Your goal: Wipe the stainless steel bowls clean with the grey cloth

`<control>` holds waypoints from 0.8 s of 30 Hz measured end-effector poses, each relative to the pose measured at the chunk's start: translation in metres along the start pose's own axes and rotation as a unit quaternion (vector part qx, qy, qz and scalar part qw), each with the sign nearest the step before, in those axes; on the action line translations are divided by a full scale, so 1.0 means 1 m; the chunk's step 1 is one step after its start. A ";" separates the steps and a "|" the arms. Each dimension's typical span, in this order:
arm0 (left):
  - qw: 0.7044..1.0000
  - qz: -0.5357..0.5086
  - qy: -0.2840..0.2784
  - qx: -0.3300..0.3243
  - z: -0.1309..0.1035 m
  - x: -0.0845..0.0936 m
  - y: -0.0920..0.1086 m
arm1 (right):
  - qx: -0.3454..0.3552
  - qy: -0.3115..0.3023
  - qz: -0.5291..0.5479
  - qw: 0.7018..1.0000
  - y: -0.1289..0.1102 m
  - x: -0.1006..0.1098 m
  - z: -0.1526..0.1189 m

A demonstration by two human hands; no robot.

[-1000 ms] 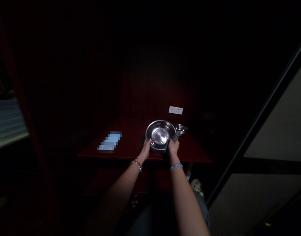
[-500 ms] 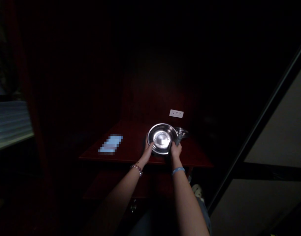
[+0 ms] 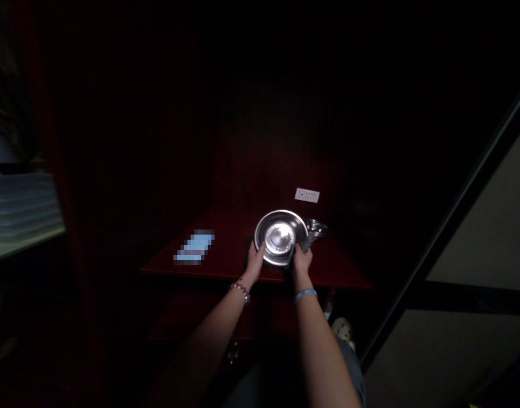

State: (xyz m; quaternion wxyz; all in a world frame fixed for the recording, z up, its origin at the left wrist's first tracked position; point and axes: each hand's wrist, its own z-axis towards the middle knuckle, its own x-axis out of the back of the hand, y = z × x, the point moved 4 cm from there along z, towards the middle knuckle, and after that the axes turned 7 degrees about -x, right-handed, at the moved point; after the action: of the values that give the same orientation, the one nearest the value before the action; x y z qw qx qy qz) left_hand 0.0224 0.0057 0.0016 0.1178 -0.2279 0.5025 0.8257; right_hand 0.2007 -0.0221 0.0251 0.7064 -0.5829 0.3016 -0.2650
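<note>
A shiny stainless steel basin (image 3: 280,236) is held tilted toward me above the dark red desk (image 3: 229,255). My left hand (image 3: 255,262) grips its lower left rim, with the thumb on the inside. On the lower right side, my right hand (image 3: 302,259) is closed on a dark grey cloth (image 3: 307,242) that lies against the rim. Another metal bowl or small stack of bowls (image 3: 319,228) stands on the desk behind the basin, partly hidden by it.
A pixelated bright rectangle (image 3: 194,247) lies on the desk's left side. A white power socket (image 3: 307,195) is on the back panel. Stacked translucent trays or containers (image 3: 24,207) sit on a shelf at the far left. Below right, a light patterned shoe (image 3: 342,328) shows. The surroundings are very dark.
The view has shifted slightly. Both hands still hold the basin, and the right hand with the cloth has slid a little down and left along its rim.
</note>
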 end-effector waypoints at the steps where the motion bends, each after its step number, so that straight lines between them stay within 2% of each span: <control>1: 1.000 -0.001 0.002 0.000 0.000 0.000 0.001 | -0.004 0.009 -0.008 1.000 -0.004 0.003 -0.001; 6: 1.000 -0.008 0.022 0.001 -0.003 0.000 0.006 | 0.026 0.017 -0.050 0.998 -0.022 0.013 -0.005; 11: 1.000 0.011 0.028 0.003 -0.004 -0.001 0.010 | 0.029 0.003 -0.034 0.999 -0.022 0.016 -0.002; 14: 1.000 0.011 0.028 -0.001 -0.005 -0.002 0.011 | 0.029 -0.011 -0.025 0.999 -0.018 0.013 0.000; 21: 0.997 0.016 0.075 0.028 -0.005 0.001 0.011 | 0.001 -0.035 -0.019 0.999 -0.009 0.000 -0.008; 24: 0.999 0.015 0.048 0.017 -0.003 0.002 0.009 | -0.030 -0.047 -0.028 0.998 -0.001 -0.010 -0.019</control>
State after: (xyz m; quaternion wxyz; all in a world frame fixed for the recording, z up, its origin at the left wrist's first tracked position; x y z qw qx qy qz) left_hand 0.0177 -0.0016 0.0067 0.0852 -0.2578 0.5252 0.8065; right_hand 0.1795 -0.0278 0.0247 0.6947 -0.6234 0.2597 -0.2477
